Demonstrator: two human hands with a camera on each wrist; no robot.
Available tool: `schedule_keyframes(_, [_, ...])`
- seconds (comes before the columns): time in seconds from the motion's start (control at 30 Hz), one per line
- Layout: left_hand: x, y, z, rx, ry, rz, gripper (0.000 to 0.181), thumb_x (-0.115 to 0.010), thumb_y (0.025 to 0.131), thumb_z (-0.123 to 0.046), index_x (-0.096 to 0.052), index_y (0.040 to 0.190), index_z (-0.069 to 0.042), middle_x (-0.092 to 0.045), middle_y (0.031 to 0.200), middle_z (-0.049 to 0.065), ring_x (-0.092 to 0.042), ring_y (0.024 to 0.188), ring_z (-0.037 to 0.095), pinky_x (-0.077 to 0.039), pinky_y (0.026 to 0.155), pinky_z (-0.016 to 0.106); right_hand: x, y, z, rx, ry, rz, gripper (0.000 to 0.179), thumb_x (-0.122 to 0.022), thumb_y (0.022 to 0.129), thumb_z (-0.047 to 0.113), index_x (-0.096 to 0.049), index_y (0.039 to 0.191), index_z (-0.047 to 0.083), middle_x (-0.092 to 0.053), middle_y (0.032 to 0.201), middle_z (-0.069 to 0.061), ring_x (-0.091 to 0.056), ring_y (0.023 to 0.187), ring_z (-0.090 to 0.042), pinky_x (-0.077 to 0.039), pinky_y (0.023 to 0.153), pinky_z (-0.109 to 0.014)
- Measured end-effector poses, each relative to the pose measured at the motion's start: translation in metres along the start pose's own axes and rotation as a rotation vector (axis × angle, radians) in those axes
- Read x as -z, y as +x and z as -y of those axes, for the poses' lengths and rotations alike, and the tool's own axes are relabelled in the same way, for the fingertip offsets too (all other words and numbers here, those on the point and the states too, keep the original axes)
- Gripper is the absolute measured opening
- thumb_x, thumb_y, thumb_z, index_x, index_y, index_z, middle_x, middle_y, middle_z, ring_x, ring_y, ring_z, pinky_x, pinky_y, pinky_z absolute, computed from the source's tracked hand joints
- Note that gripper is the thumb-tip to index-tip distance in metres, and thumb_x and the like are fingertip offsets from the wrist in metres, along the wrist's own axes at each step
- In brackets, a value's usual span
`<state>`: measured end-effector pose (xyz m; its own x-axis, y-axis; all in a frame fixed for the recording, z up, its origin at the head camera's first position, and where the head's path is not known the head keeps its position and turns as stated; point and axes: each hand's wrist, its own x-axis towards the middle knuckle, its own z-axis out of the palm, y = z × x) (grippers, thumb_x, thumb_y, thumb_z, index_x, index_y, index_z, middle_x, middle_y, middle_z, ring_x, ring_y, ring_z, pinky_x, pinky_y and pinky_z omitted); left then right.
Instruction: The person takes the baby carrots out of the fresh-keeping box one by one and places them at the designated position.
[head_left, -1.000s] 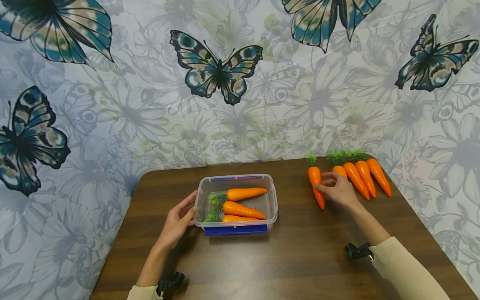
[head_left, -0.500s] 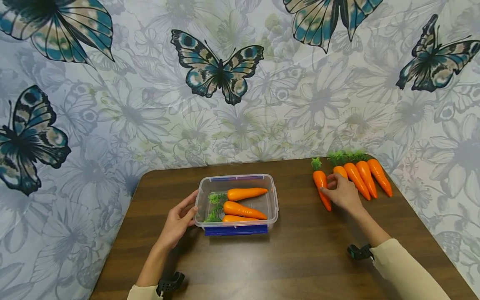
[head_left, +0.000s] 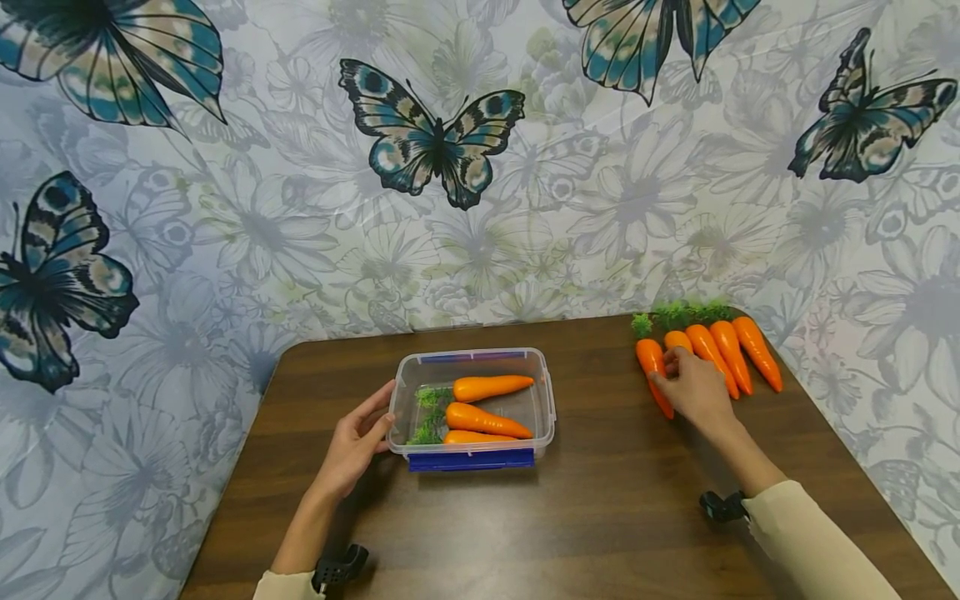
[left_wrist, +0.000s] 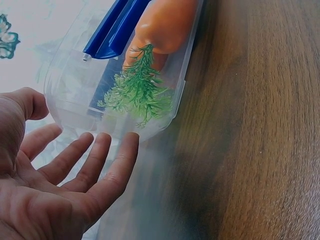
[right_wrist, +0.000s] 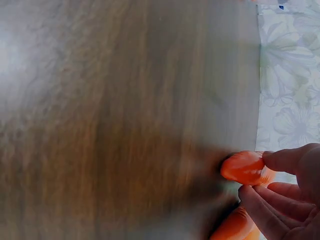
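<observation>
"What is closest to you?"

"Two cream sleeves (head_left: 817,537), each with a black wrist device (head_left: 722,507) at its cuff; the brown wood-grain worktop (head_left: 600,517) spreads beneath."

"And the left hand?"

"The left hand (head_left: 356,442) has its fingers spread against the left end of a clear plastic container (head_left: 547,400); a blue latch (head_left: 472,461) runs along its near side; three orange carrots (head_left: 491,422) lie inside, their green tops (head_left: 431,398) toward that hand."

"The right hand, then?"

"The right hand (head_left: 696,387) is narrow, holding one carrot (head_left: 649,357) between thumb and fingers, well to the right of the container; its leafy top points to the worktop's far edge; whether it rests on the wood I cannot tell."

"Anything beside it?"

"Four more carrots (head_left: 731,350) lie in a row just to its right; the hand partly hides the nearest of them; I cannot tell whether the fingertips touch it."

"And farthest off?"

"A pale floral backdrop (head_left: 555,250) with large teal-and-black butterflies (head_left: 438,146), rising behind the worktop."
</observation>
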<state>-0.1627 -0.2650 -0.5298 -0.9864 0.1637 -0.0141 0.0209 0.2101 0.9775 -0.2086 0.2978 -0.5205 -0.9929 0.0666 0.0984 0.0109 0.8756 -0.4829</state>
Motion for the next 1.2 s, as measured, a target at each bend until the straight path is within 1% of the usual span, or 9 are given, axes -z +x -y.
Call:
schedule_keyframes(0.1, [0.0,0.0,0.0,0.001,-0.002,-0.001,0.055,-0.058,0.114,-0.022,-0.044,0.166,-0.024,-0.047,0.168,0.017,-0.063,0.137,0.026,-0.065,0.088,0.032,0.001,-0.001,-0.002,0.031,-0.037,-0.042,0.039,-0.077,0.099,0.027,-0.067,0.121,-0.004,-0.077,0.11,-0.026,-0.073,0.092,-0.041,-0.057,0.082,-0.06])
schedule_keyframes(0.23, [-0.001,0.001,0.0,0.003,-0.003,-0.004,0.055,-0.057,0.114,-0.019,-0.044,0.166,-0.024,-0.047,0.168,0.017,-0.063,0.137,0.025,-0.065,0.088,0.033,0.003,-0.002,-0.003,0.059,-0.066,-0.086,0.036,-0.078,0.097,0.023,-0.068,0.118,-0.004,-0.076,0.105,-0.025,-0.072,0.084,-0.039,-0.057,0.074,-0.058])
schedule_keyframes(0.5, [-0.001,0.0,0.001,0.004,-0.001,-0.013,0.055,-0.057,0.114,-0.022,-0.044,0.167,-0.024,-0.046,0.168,0.018,-0.058,0.141,0.037,-0.064,0.087,0.031,0.006,-0.005,-0.004,0.059,-0.075,-0.111,0.042,-0.082,0.095,0.027,-0.068,0.12,-0.003,-0.074,0.099,-0.019,-0.067,0.075,-0.033,-0.055,0.069,-0.054])
schedule_keyframes(0.67, [-0.002,0.0,0.0,0.001,0.005,-0.013,0.055,-0.057,0.114,-0.023,-0.044,0.166,-0.024,-0.046,0.168,0.018,-0.058,0.142,0.035,-0.064,0.087,0.03,0.004,-0.006,-0.003,0.086,-0.087,-0.111,0.045,-0.085,0.092,0.029,-0.067,0.12,-0.002,-0.069,0.093,-0.017,-0.061,0.07,-0.027,-0.049,0.061,-0.045])
schedule_keyframes(0.77, [-0.001,0.0,-0.001,-0.003,0.005,-0.009,0.055,-0.058,0.114,-0.024,-0.044,0.166,-0.024,-0.046,0.168,0.018,-0.061,0.139,0.03,-0.064,0.087,0.03,0.001,-0.008,0.001,0.105,-0.085,-0.115,0.05,-0.085,0.092,0.028,-0.066,0.126,-0.004,-0.071,0.101,-0.023,-0.065,0.077,-0.034,-0.052,0.065,-0.052])
schedule_keyframes(0.9, [0.0,0.0,0.0,-0.008,-0.003,-0.007,0.055,-0.058,0.114,-0.023,-0.044,0.167,-0.023,-0.047,0.168,0.019,-0.064,0.136,0.025,-0.065,0.088,0.032,0.0,-0.009,0.011,0.107,-0.093,-0.118,0.053,-0.084,0.093,0.029,-0.065,0.131,-0.003,-0.072,0.119,-0.028,-0.07,0.094,-0.045,-0.056,0.078,-0.064])
schedule_keyframes(1.03, [0.002,0.001,0.001,-0.012,-0.014,-0.001,0.055,-0.057,0.114,-0.02,-0.042,0.167,-0.021,-0.047,0.167,0.02,-0.065,0.135,0.025,-0.065,0.088,0.032,0.001,-0.009,0.027,0.101,-0.078,-0.077,0.053,-0.082,0.095,0.031,-0.065,0.133,-0.001,-0.073,0.122,-0.026,-0.071,0.098,-0.044,-0.057,0.081,-0.062])
schedule_keyframes(1.1, [0.002,0.001,0.0,-0.01,-0.024,0.004,0.056,-0.056,0.114,-0.018,-0.042,0.167,-0.022,-0.048,0.167,0.019,-0.064,0.136,0.029,-0.065,0.088,0.033,0.002,-0.009,0.035,0.112,-0.057,-0.064,0.052,-0.082,0.095,0.031,-0.066,0.133,0.0,-0.073,0.118,-0.025,-0.07,0.093,-0.041,-0.056,0.078,-0.06])
schedule_keyframes(1.2, [0.003,0.0,0.0,-0.011,-0.035,0.006,0.056,-0.056,0.113,-0.015,-0.042,0.167,-0.022,-0.048,0.167,0.018,-0.062,0.138,0.037,-0.065,0.089,0.034,0.002,-0.009,0.047,0.144,-0.019,-0.042,0.051,-0.081,0.096,0.031,-0.066,0.134,0.001,-0.074,0.118,-0.024,-0.069,0.095,-0.038,-0.056,0.081,-0.059])
